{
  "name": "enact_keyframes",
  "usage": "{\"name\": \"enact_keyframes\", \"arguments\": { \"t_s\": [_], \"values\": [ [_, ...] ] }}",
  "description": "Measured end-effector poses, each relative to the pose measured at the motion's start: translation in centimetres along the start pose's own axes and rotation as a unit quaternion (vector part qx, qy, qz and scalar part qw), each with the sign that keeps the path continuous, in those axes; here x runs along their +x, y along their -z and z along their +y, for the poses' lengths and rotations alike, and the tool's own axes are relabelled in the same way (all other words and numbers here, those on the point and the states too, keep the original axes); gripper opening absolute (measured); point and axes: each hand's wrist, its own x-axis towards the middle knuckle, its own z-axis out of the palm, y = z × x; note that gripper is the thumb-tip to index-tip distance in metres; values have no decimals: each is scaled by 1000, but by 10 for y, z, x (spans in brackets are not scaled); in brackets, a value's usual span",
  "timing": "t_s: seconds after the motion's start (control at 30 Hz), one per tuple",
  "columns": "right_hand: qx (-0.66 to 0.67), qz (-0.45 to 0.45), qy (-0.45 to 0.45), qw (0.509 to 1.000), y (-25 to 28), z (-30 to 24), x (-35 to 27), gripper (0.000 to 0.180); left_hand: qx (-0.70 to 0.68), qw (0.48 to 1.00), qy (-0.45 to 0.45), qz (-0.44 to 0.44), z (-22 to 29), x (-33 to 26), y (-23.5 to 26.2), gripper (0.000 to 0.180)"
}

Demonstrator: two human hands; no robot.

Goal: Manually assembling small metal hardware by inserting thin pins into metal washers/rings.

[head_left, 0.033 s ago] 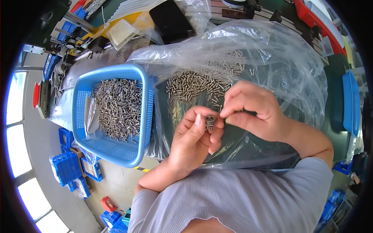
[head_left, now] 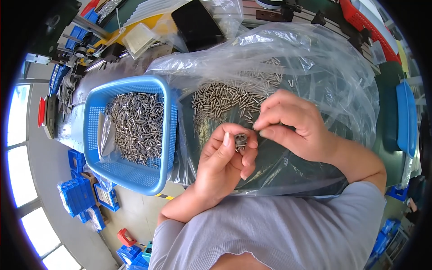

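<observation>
My left hand (head_left: 223, 155) is closed round a small round grey metal part (head_left: 241, 137) with holes in its top face, gripped between thumb and curled fingers. Small shiny metal bits show at its lower side, by my fingers. Just to the right, my right hand (head_left: 294, 126) is in a pinch, thumb and index fingertip close to the metal part but apart from it. What sits in that pinch is too small to name. Beyond my hands, a pile of small metal pins (head_left: 220, 99) lies spread on clear plastic sheeting (head_left: 333, 90).
At the left stands a blue plastic basket (head_left: 170, 130) holding many small metal pins (head_left: 137, 126) and a plastic bag. A dark flat tablet-like device (head_left: 198, 26) lies at the back. Along the right edge are a blue tray (head_left: 406, 119) and a red basket (head_left: 371, 31).
Both hands have shifted very slightly left with the metal part. The right thumb and index fingertips sit a touch differently; the rest looks the same.
</observation>
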Motion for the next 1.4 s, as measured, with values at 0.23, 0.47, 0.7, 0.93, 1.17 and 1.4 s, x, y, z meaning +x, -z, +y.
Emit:
{"name": "enact_keyframes", "arguments": {
  "t_s": [0.23,0.47,0.7,0.93,1.17,1.4],
  "values": [
    [-203,-55,49,976,-5,13,-2,23,-22,1000,-15,16,2,0,3,22],
    [-205,-45,38,977,-4,14,-4,23,-1,999,0,39,2,0,1,20],
    [-214,-33,28,976,-4,12,-5,21,-2,999,-7,43,1,0,-2,22],
    [-215,-33,36,975,-5,11,-4,16,8,999,-14,48,0,0,-2,25],
    [-213,-30,23,976,-4,11,-3,14,-18,999,-3,30,1,0,2,19],
    [-176,-25,21,984,-4,14,-3,14,3,999,6,44,1,-1,-1,20]
  ]
}}
